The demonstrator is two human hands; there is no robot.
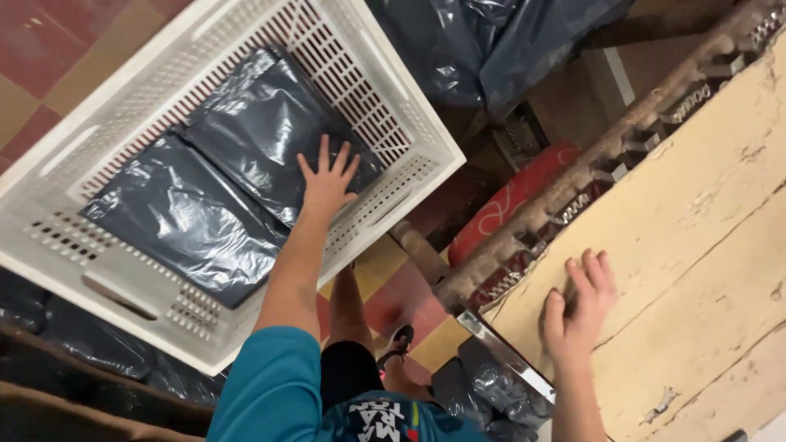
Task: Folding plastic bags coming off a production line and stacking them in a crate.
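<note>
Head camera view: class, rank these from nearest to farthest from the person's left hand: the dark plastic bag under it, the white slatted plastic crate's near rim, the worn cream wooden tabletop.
1. Dark plastic bag, under the left hand.
2. White slatted plastic crate's near rim, just right.
3. Worn cream wooden tabletop, far right.

- Two flat dark grey plastic mailer packages lie side by side in the white crate (393, 106): the upper package (262, 123) at about eleven o'clock, under the spread left hand (327, 184).
- The lower package (184, 221) sits at nine o'clock, glossy and crinkled.
- More dark plastic bags (483, 41) pile at twelve o'clock.
- Others (491, 385) lie at six o'clock, below the worktop (696, 245) edge.
</note>
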